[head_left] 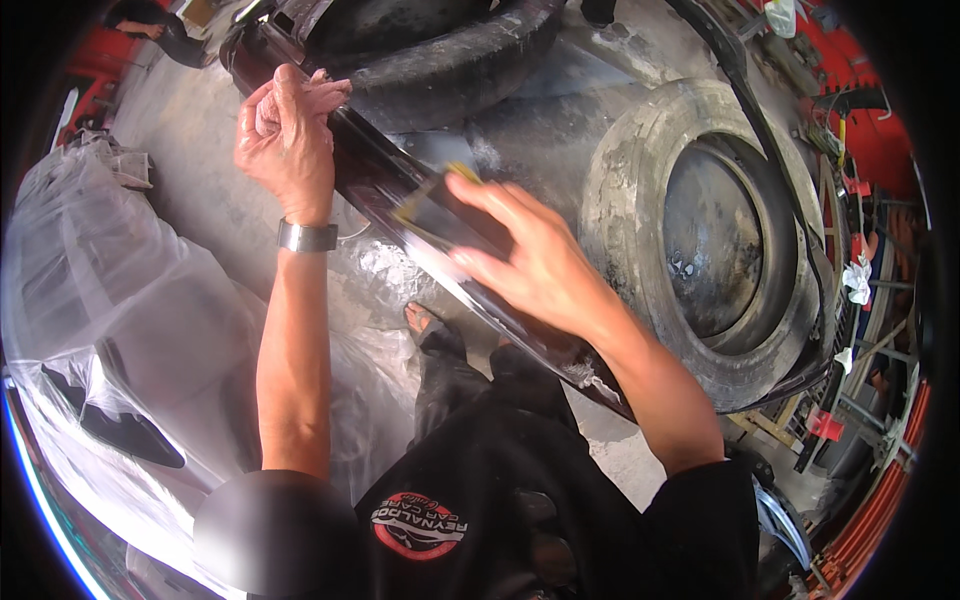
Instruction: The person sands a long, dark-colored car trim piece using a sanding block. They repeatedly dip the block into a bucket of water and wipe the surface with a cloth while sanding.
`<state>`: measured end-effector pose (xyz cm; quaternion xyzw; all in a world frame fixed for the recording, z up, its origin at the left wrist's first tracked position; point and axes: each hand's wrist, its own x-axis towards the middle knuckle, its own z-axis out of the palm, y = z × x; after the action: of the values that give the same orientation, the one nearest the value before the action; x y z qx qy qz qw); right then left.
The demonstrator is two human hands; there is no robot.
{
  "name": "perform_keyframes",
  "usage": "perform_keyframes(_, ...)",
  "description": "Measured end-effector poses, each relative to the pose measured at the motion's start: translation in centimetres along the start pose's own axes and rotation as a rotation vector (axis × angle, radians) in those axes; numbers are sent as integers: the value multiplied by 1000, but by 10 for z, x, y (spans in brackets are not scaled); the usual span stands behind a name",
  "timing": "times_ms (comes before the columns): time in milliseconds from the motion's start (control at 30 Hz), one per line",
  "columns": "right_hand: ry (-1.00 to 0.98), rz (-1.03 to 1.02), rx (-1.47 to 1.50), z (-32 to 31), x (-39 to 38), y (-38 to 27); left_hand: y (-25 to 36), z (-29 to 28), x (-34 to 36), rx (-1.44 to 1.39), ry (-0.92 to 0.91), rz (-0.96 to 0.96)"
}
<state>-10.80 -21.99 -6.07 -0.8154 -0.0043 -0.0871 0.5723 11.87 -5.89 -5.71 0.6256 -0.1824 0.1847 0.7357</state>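
My left hand [290, 140] is closed round a crumpled pink cloth [326, 94], which pokes out past the fingers. It is raised beside the upper part of a long glossy dark panel, which looks like a car bumper [375, 175]. My right hand [535, 255] is over the middle of that panel, fingers and thumb stretched forward. Between them is a dark flat piece with yellow edges [430, 195], blurred, so its exact kind does not show. The panel slants from the upper left toward my legs, with whitish residue near its lower end.
A worn grey tyre [640, 165] lies at the right, and another dark tyre [450, 65] is at the top. Clear plastic sheeting [130, 260] drapes a large object at the left. Another person [165, 35] is at the far upper left. Racks with cluttered parts line the right side.
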Motion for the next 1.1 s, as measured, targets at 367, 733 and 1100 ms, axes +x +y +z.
perform_keyframes(367, 14, -82, -201, 19, 41, -14, 2, 6, -5, -93, 23, -8)
perform_keyframes(733, 61, -109, -235, 8, 11, -3, -24, 1, -2, -73, 45, 86)
perform_keyframes(1100, 101, -171, -571, 17, -3, -21, -26, -4, -4, -10, 107, 38)
